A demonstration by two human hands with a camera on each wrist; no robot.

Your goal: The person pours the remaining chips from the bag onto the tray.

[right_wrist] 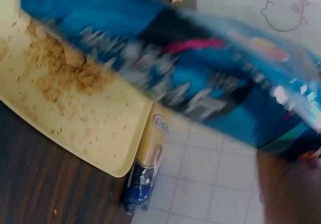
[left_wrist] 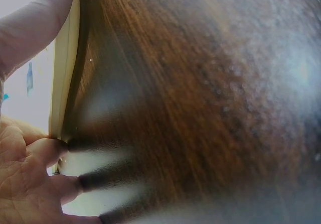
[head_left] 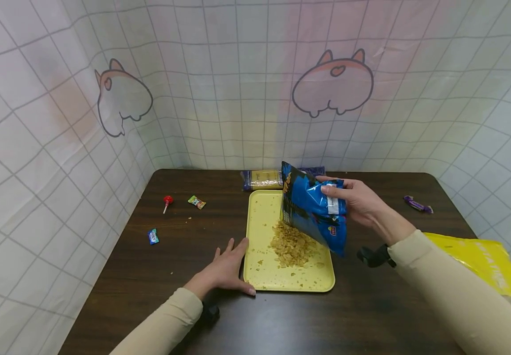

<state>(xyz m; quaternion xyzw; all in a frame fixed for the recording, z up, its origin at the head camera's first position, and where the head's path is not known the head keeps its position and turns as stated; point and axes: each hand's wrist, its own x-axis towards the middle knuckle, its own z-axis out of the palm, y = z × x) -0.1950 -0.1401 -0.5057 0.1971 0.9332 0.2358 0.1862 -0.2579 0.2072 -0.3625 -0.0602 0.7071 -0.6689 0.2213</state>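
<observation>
My right hand [head_left: 357,199] pinches the bottom end of a blue chip bag [head_left: 306,197], which tilts mouth-down over a yellow tray [head_left: 259,276]. In the right wrist view the bag [right_wrist: 200,78] is blurred and spans the upper part. Crushed chips [head_left: 292,246] lie in a heap on the tray below it, with crumbs scattered around. My left hand [head_left: 226,268] rests at the tray's near left corner, fingers spread along its left edge and thumb at the front edge. In the left wrist view the thumb [left_wrist: 37,23] lies against the tray's rim [left_wrist: 67,58].
Behind the tray lies a yellow and blue pasta packet [head_left: 261,180]. A red lollipop [head_left: 168,199], a green-wrapped candy [head_left: 197,202] and a blue candy [head_left: 153,236] are on the left. A purple-wrapped candy [head_left: 418,204] and a large yellow bag [head_left: 481,261] lie right.
</observation>
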